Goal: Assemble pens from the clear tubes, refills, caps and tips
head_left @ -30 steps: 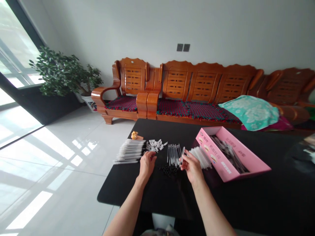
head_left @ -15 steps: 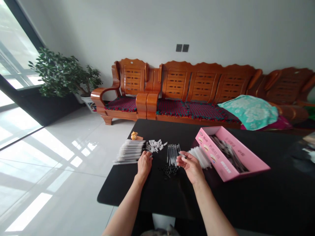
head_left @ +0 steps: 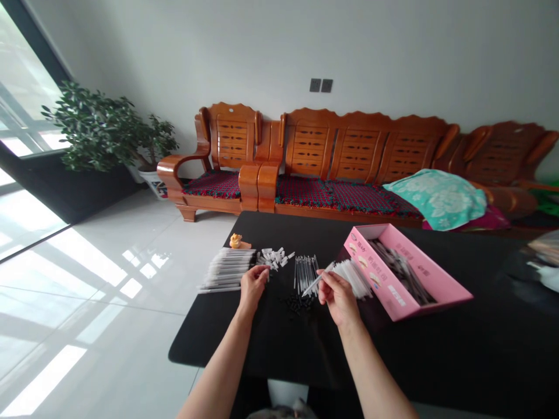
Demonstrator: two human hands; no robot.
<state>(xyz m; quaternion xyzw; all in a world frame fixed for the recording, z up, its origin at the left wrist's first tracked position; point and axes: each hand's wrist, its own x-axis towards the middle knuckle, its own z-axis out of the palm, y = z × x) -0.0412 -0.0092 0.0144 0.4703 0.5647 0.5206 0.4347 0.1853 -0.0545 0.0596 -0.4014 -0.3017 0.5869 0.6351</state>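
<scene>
pen barrels (head_left: 227,270) left; box (head_left: 393,294) right; wooden sofa (head_left: 349,154) behind table (head_left: 244,343)

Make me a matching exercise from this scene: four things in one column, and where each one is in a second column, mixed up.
Things:
1. right hand
2. pink cardboard box
3. teal towel
4. potted plant

Places:
A. on the tile floor
B. on the wooden sofa
C. holding a slim pen tube
D. on the black table

Right pairs: 1-C, 2-D, 3-B, 4-A.
</scene>
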